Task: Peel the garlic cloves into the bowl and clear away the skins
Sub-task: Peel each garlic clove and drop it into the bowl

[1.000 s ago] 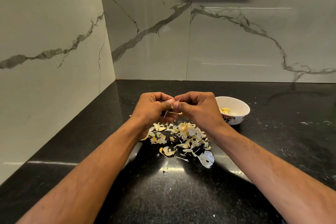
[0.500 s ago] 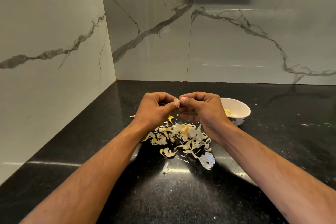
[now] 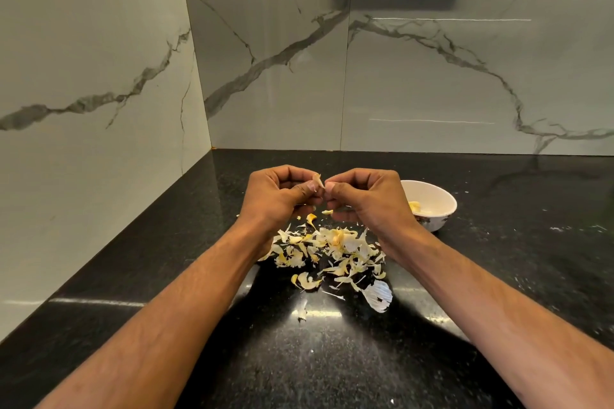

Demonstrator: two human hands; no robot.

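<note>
Your left hand (image 3: 275, 199) and right hand (image 3: 368, 201) pinch one garlic clove (image 3: 318, 181) between their fingertips. Skins (image 3: 332, 249) lie below; the bowl (image 3: 435, 206) sits right.

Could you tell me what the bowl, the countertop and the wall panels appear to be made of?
The bowl looks like glazed white ceramic, smooth, with a printed pattern low on its side; melamine is possible. The countertop appears to be polished black granite: fine pale speckles and mirror-like reflections. The wall panels seem to be glossy marble-look tile or slab, pale with grey veins and a visible joint.
</note>
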